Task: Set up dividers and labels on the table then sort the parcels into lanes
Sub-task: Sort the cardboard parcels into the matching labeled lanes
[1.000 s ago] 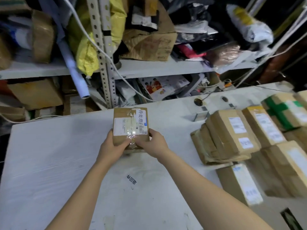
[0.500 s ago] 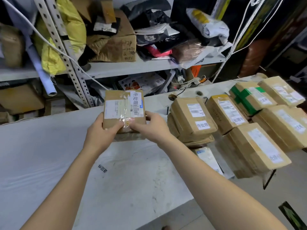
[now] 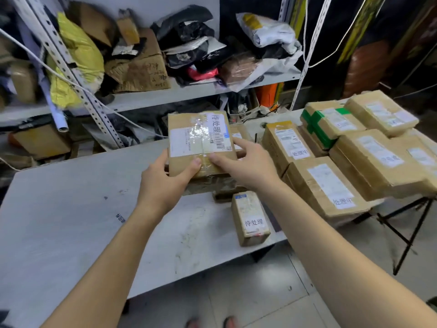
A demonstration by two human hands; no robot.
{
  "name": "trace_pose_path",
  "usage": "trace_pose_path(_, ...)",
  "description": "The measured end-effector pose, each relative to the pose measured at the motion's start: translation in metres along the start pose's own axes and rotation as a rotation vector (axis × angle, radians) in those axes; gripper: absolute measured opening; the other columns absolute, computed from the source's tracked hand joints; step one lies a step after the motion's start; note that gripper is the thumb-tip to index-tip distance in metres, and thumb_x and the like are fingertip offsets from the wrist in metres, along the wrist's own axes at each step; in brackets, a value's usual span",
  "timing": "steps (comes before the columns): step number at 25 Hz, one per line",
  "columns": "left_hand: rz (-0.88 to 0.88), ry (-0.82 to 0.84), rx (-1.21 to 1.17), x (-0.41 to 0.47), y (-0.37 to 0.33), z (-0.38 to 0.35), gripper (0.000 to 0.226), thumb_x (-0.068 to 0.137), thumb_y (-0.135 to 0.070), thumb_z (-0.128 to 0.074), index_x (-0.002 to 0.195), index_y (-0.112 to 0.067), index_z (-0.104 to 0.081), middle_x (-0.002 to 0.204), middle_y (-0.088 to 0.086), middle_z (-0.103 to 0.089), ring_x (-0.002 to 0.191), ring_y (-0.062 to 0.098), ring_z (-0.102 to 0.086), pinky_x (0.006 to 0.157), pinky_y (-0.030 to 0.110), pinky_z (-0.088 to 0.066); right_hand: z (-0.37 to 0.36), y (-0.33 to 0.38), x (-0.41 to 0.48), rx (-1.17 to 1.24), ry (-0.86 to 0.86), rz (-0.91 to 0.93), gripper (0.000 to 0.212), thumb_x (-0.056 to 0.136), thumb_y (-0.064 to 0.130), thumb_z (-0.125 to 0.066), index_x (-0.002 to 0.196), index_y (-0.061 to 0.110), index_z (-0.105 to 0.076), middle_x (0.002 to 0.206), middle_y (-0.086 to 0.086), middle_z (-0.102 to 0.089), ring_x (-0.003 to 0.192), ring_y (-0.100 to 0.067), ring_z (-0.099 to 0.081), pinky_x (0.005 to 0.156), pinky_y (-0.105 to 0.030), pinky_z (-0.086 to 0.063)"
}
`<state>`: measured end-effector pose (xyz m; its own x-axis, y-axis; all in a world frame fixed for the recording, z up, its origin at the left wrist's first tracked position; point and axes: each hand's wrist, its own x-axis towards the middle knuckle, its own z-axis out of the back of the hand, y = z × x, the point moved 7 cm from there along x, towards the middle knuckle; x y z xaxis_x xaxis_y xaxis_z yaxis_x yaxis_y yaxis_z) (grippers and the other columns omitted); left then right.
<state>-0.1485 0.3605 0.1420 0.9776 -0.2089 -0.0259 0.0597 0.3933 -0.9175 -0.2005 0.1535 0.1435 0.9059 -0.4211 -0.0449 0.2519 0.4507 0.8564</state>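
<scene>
A flat brown cardboard parcel point(image 3: 198, 140) with white labels and clear tape hangs above the grey table point(image 3: 71, 221), just left of a group of parcels. My left hand point(image 3: 165, 181) grips its near left corner, thumb on top. My right hand point(image 3: 246, 164) holds its near right edge, thumb on top and fingers along the side. A small upright-labelled parcel point(image 3: 250, 218) lies on the table below my right hand. Several more brown parcels point(image 3: 331, 183) are stacked at the right, one with green tape point(image 3: 316, 124).
Metal shelving point(image 3: 179, 93) behind the table is crammed with bags, a yellow sack point(image 3: 78, 55) and a worn carton point(image 3: 142, 69). White cables hang across it. A folding stand's black legs point(image 3: 406, 233) show at the right. The table's near edge ends above a tiled floor.
I have carried the parcel to the right, from the table's middle toward the stacked parcels, and the view has swung right with it. Both hands kept their hold.
</scene>
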Motion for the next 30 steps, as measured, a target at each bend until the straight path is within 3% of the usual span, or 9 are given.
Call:
trace_pose_path(6,0.013,0.090,0.024,-0.032,0.003,-0.057,0.044,0.076,-0.068,-0.072,0.115,-0.050,-0.064,0.098,-0.020,-0.072,0.093,0.005,-0.068,0.085,0.038,-0.060,0.049,-0.040,-0.037,-0.006,-0.018,-0.097,0.041,0.076,0.064,-0.075,0.114,0.047,-0.073,0.096,0.019,-0.076,0.090,-0.004,-0.071,0.085,-0.041,-0.061)
trace_pose_path(11,0.027,0.144,0.057,-0.061,0.021,-0.089,0.057,0.080,-0.062,-0.074,0.131,-0.038,-0.064,0.100,-0.018,-0.067,0.093,0.006,-0.066,0.075,0.024,-0.057,0.060,-0.083,-0.062,-0.029,0.016,-0.194,0.039,0.079,0.055,-0.080,0.116,0.045,-0.073,0.095,0.015,-0.075,0.091,-0.005,-0.071,0.087,-0.040,-0.061)
trace_pose_path(16,0.129,0.166,0.032,-0.070,0.047,-0.114,0.062,0.077,-0.060,-0.079,0.132,-0.035,-0.064,0.103,-0.017,-0.067,0.095,0.008,-0.066,0.079,0.035,-0.063,0.053,-0.122,-0.057,-0.010,0.086,-0.200,0.040,0.074,0.057,-0.081,0.112,0.047,-0.073,0.098,0.015,-0.077,0.092,-0.004,-0.072,0.088,-0.039,-0.061)
trace_pose_path(19,0.251,0.116,-0.048,-0.073,0.068,-0.132,0.065,0.070,-0.054,-0.087,0.129,-0.035,-0.067,0.109,-0.011,-0.070,0.099,0.011,-0.068,0.079,0.039,-0.064,0.051,-0.147,-0.053,0.010,0.156,-0.208,0.042,0.076,0.052,-0.084,0.115,0.049,-0.070,0.097,0.016,-0.076,0.088,-0.002,-0.072,0.081,-0.036,-0.063)
trace_pose_path(22,0.345,0.077,-0.108,-0.082,0.084,-0.158,0.056,0.068,-0.046,-0.091,0.118,-0.042,-0.067,0.113,-0.011,-0.071,0.100,0.010,-0.068,0.080,0.039,-0.064,0.049,-0.179,-0.046,0.019,0.237,-0.200,0.059,0.074,0.053,-0.084,0.129,0.043,-0.067,0.107,0.014,-0.075,0.094,-0.003,-0.070,0.084,-0.037,-0.063)
trace_pose_path(25,0.366,0.014,-0.130,-0.087,0.091,-0.179,0.066,0.067,-0.043,-0.092,0.126,-0.047,-0.063,0.117,-0.016,-0.069,0.107,0.010,-0.066,0.083,0.038,-0.063,0.051,-0.204,-0.036,0.034,0.334,-0.187,0.072,0.075,0.053,-0.085,0.141,0.039,-0.058,0.124,0.014,-0.068,0.108,-0.004,-0.063,0.092,-0.031,-0.057)
trace_pose_path(28,0.360,-0.027,-0.128,-0.086,0.092,-0.185,0.072,0.069,-0.043,-0.092,0.133,-0.046,-0.060,0.120,-0.017,-0.068,0.110,0.010,-0.065,0.083,0.034,-0.063,0.053,-0.212,-0.027,0.055,0.375,-0.158,0.059,0.077,0.050,-0.086,0.129,0.046,-0.059,0.116,0.018,-0.068,0.108,-0.003,-0.062,0.083,-0.020,-0.052)
trace_pose_path(30,0.367,-0.018,-0.132,-0.087,0.093,-0.186,0.074,0.071,-0.043,-0.090,0.137,-0.047,-0.057,0.123,-0.015,-0.067,0.112,0.011,-0.064,0.084,0.032,-0.062,0.052,-0.212,-0.023,0.045,0.378,-0.133,0.055,0.076,0.052,-0.086,0.121,0.052,-0.056,0.111,0.020,-0.067,0.106,-0.001,-0.062,0.083,-0.020,-0.052)
